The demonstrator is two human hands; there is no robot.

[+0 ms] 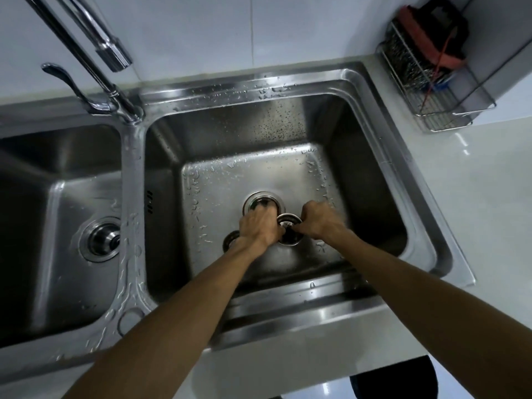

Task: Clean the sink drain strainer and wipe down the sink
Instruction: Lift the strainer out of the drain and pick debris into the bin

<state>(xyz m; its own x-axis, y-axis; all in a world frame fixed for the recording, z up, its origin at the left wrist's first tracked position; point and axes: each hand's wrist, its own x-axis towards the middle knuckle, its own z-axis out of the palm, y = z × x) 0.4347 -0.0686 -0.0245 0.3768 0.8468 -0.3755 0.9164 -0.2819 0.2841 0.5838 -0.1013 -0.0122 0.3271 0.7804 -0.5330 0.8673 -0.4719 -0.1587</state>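
From the head view, the strainer (pixel 289 236) is out of its seat and sits low in the right basin of the sink (pixel 288 82), just beside the open drain (pixel 260 196). The right hand (pixel 319 220) has its grip clamped on the strainer's rim, while the left hand (pixel 259 226) has curled fingers down in the drain, and I cannot tell whether that grip holds anything. I judge the job to be at an early stage: the strainer is lifted and being worked on, the basin is beaded with water, no cloth is in hand, and the wipe-down is not yet begun.
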